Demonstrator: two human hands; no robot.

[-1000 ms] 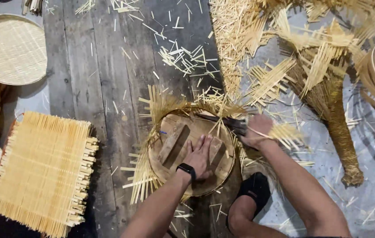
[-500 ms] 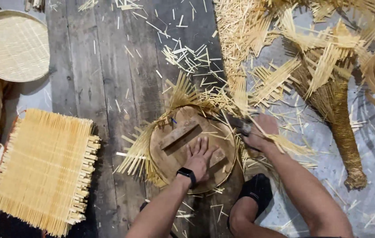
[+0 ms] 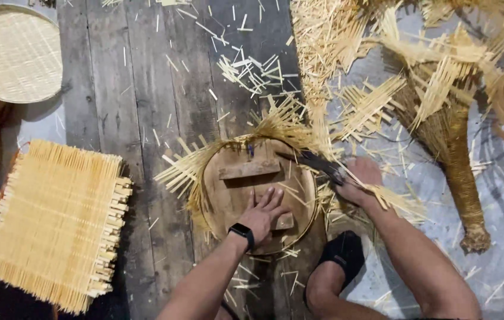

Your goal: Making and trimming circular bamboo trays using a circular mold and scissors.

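A dark plank floor (image 3: 145, 101) carries everything. At its centre lies a round wooden form (image 3: 258, 195) ringed with woven bamboo. A square woven mat (image 3: 56, 222) lies at eight o'clock, a round woven tray (image 3: 12, 53) at ten, loose cut strips (image 3: 252, 71) at twelve, and what may be grey sheeting (image 3: 501, 237) at four.

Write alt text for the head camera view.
The left hand presses flat on a round wooden disc laid over a woven mat, while the right hand works a dark blade at its rim. Trimmed strips litter the plank floor; a square mat lies left.
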